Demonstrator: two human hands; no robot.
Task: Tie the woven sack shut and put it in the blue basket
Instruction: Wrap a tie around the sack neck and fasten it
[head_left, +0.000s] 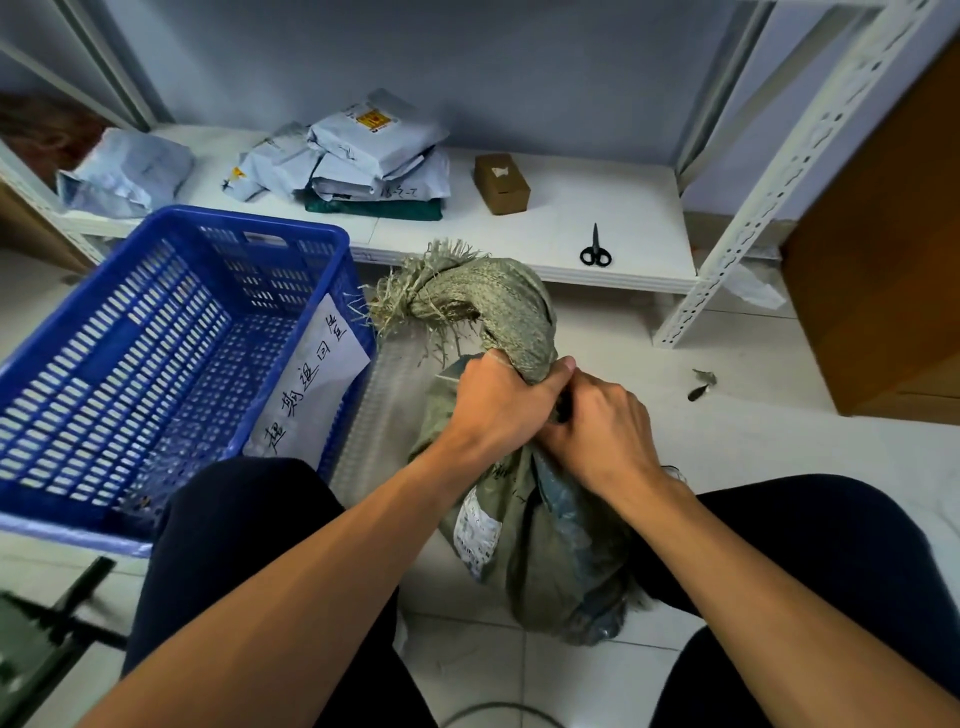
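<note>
Grey-green woven plastic sack (524, 525), frayed at its twisted neck, stands just right of the blue perforated plastic basket (156, 338); my left hand (498, 400) and right hand (602, 431) clench that neck.

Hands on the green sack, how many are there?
2. The left hand grips the twisted neck of the woven sack; the right hand holds the neck just beside it, touching the left hand. No others show.

Woven sack (524, 525): we see it grey-green, upright on the floor, neck bunched, frayed top drooping left.
Blue basket (171, 332): perforated plastic, tilted, just left of our sack.
</note>
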